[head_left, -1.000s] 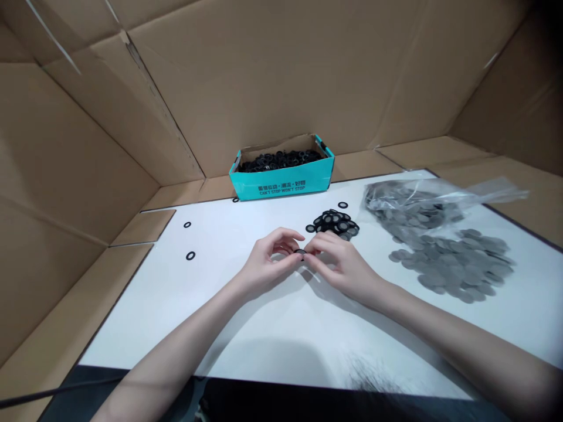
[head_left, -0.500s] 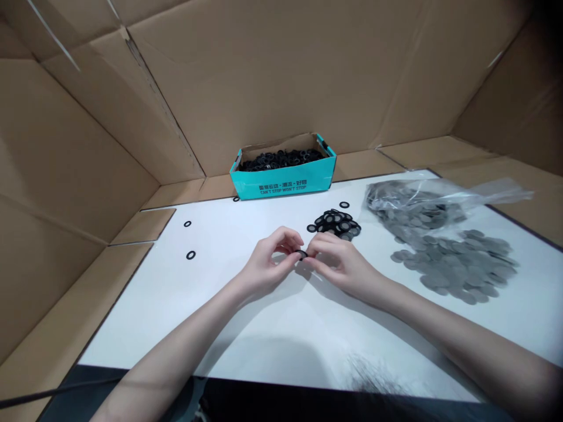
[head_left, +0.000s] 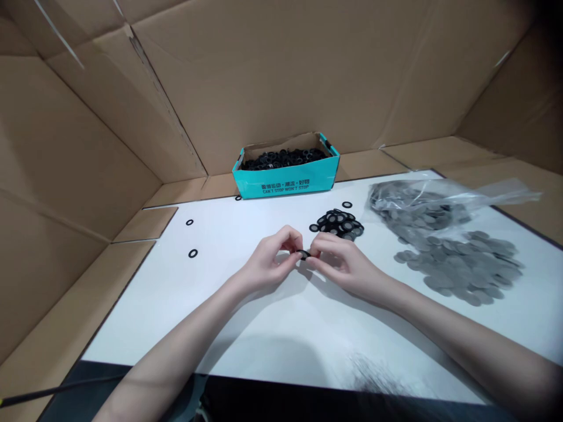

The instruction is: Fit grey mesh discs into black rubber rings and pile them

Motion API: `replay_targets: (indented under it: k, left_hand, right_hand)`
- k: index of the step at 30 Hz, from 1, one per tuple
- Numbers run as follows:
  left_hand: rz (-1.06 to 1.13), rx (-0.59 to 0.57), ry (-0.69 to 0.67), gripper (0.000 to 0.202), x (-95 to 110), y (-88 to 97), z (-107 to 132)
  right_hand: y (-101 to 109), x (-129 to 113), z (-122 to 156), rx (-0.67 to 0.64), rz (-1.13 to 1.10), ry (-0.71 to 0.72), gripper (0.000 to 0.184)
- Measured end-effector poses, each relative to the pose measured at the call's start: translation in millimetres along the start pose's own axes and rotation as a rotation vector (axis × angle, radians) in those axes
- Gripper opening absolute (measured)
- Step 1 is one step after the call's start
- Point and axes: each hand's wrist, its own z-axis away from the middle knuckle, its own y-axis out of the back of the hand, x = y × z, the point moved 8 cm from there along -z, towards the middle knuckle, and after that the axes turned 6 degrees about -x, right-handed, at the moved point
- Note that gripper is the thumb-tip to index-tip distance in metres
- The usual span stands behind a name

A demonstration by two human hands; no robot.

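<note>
Between my two hands is a small black ring with a grey mesh disc (head_left: pixel 303 255) in its middle. My left hand (head_left: pixel 276 258) pinches its left side with thumb and fingers. From the right, my right hand (head_left: pixel 336 258) is closed on the opposite edge. Just beyond my hands lies a pile of black rings with grey centres (head_left: pixel 336 221), and a single one (head_left: pixel 347 205) rests behind it. To the right, loose grey mesh discs (head_left: pixel 466 269) are spread in a heap.
A turquoise box (head_left: pixel 288 183) full of black rings stands at the back. A clear plastic bag (head_left: pixel 422 205) of grey discs lies at the right. Two black rings (head_left: pixel 193 254) sit on the white table (head_left: pixel 145 310) at left. Cardboard walls (head_left: pixel 281 76) surround the table.
The view has shifted slightly, so everything sits a little further right. My hands keep hold of the ring, which is now tilted so more of its grey centre shows.
</note>
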Motion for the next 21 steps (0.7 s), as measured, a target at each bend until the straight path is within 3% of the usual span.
replay_targets:
  k: [6, 16, 21]
  left_hand:
    - [0.021, -0.046, 0.028, 0.004, -0.9, -2.4, 1.2]
    - [-0.054, 0.089, 0.012, 0.004, -2.4, -2.0, 2.5]
    - [-0.075, 0.005, 0.004, 0.005, 0.4, -2.7, 2.1]
  right_hand:
    - [-2.7, 1.6, 0.6, -0.015, -0.019, 0.004, 0.022]
    - [0.0, -0.4, 0.1, -0.007, 0.012, 0.019, 0.021]
    - [1.2, -3.2, 0.7, 0.000, 0.018, 0.033, 0.016]
